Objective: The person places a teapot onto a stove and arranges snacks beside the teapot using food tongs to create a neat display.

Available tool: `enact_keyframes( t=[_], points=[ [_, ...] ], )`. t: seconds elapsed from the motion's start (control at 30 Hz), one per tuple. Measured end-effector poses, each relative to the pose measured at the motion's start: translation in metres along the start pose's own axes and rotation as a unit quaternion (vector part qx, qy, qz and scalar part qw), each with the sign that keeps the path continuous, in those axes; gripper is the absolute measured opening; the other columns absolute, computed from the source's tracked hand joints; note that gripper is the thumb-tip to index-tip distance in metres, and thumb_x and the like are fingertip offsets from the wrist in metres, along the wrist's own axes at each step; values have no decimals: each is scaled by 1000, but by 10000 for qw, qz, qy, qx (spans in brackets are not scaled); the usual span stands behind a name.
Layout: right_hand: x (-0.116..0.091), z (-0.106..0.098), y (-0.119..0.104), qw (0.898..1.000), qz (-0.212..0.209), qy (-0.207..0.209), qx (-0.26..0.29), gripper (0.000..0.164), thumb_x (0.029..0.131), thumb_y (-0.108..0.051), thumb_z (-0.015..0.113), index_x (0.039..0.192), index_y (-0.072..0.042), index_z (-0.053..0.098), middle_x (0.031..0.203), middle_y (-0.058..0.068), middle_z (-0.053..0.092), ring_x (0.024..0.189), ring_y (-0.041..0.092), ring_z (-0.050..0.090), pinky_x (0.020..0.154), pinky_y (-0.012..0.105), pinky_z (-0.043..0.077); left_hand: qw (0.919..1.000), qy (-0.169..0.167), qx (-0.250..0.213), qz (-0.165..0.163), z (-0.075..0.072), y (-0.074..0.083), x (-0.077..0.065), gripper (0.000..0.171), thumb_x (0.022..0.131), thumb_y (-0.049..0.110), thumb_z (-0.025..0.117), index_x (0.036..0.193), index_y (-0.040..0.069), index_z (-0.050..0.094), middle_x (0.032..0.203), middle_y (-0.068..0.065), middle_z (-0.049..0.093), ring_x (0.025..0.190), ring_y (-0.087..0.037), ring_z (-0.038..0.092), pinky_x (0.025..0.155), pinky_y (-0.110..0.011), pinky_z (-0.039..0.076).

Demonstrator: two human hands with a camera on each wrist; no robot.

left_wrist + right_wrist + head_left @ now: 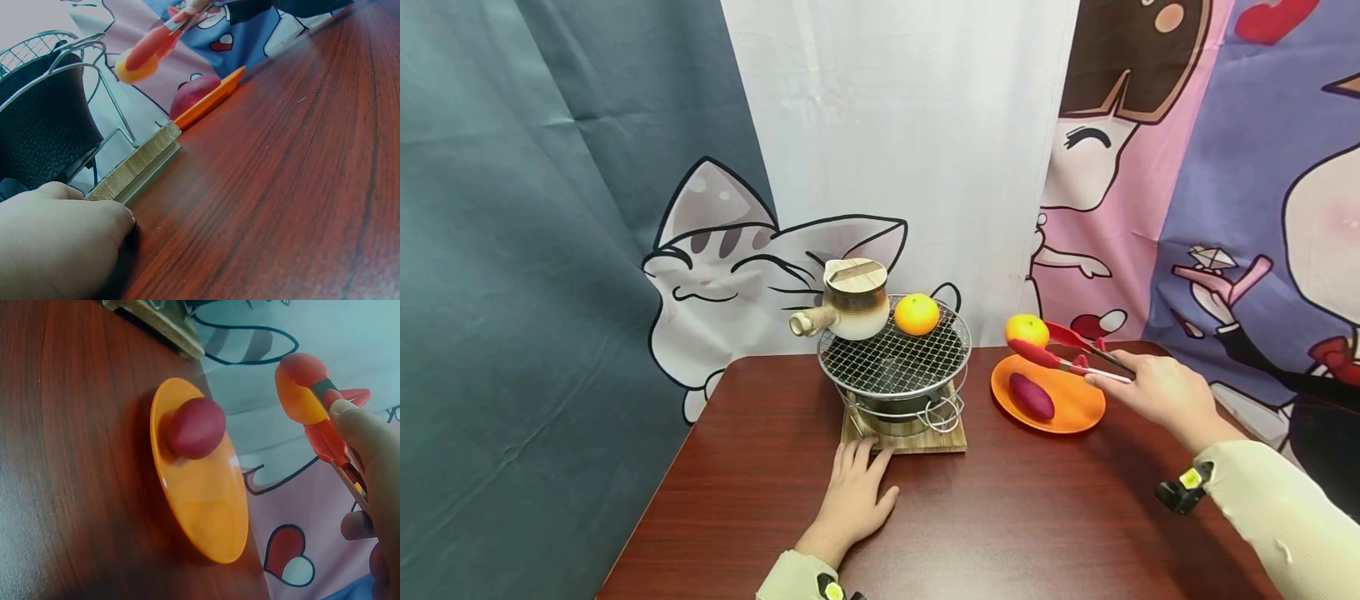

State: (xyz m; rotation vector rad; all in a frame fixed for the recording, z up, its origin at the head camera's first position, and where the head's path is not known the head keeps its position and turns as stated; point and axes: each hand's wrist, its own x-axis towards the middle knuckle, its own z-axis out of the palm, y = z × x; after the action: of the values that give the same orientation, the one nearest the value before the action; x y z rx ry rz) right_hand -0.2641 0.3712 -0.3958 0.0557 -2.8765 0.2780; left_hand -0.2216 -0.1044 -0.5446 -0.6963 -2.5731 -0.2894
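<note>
My right hand (1165, 396) grips red-tipped tongs (1078, 346), whose ends clasp an orange (1027, 331) in the air above the orange plate (1078, 408). On that plate lies a purple sweet potato (1032, 397). My left hand (853, 500) rests with extended fingers at the front edge of the wooden base (951, 442) under the grill. Up on the wire grill rack (891, 367), a second orange (917, 314) sits beside a side-handled clay teapot (859, 312) with a wooden lid. In the right wrist view, the tongs' tips (304, 369) partly cover the held orange (294, 400).
The dark grill body (44, 119) stands in a wire frame with looped handles (943, 414). Everything stands on a reddish-brown wooden table (1000, 517). A cartoon-printed curtain (910, 125) hangs right behind its back edge.
</note>
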Motion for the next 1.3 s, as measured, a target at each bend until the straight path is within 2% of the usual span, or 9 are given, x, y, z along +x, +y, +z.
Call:
enact_keyframes(
  t=[0.33, 0.6, 0.83, 1.07, 1.3],
  points=[
    [-1, -12, -18, 10000, -67, 37, -10, 93, 84, -82, 49, 144, -11, 56, 129, 33, 59, 106, 49, 58, 71, 65, 49, 9999, 106, 44, 75, 0, -1, 1, 61, 83, 37, 72, 138, 16, 59, 138, -14, 49, 129, -38, 44, 109, -64, 32],
    [-1, -21, -31, 9997, -222, 117, 3, 88, 83, -81, 52, 140, -14, 60, 118, 29, 66, 96, 42, 62, 65, 57, 52, 9999, 99, 42, 77, 0, -1, 0, 60, 83, 37, 72, 138, 16, 59, 138, -14, 49, 129, -38, 44, 109, -64, 32],
    [-3, -26, -45, 9994, -330, 87, -96, 92, 84, -81, 50, 144, -12, 57, 124, 32, 63, 101, 45, 62, 70, 59, 53, 9999, 79, 51, 78, 0, -1, 1, 60, 83, 38, 72, 138, 16, 59, 139, -14, 48, 129, -37, 43, 109, -64, 32],
    [-4, -28, -52, 9982, -502, 326, -62, 89, 83, -80, 53, 141, -13, 60, 116, 28, 68, 93, 41, 65, 65, 56, 54, 9999, 84, 65, 85, 0, -1, 0, 60, 83, 38, 72, 138, 16, 59, 139, -14, 48, 130, -37, 43, 109, -64, 33],
    [-6, -33, -58, 9973, -596, 421, -84, 88, 84, -79, 54, 140, -12, 61, 115, 27, 68, 93, 41, 65, 65, 55, 54, 9999, 58, 78, 53, 0, -1, 0, 60, 83, 38, 72, 138, 17, 59, 139, -14, 48, 130, -37, 43, 109, -64, 33]
  ],
)
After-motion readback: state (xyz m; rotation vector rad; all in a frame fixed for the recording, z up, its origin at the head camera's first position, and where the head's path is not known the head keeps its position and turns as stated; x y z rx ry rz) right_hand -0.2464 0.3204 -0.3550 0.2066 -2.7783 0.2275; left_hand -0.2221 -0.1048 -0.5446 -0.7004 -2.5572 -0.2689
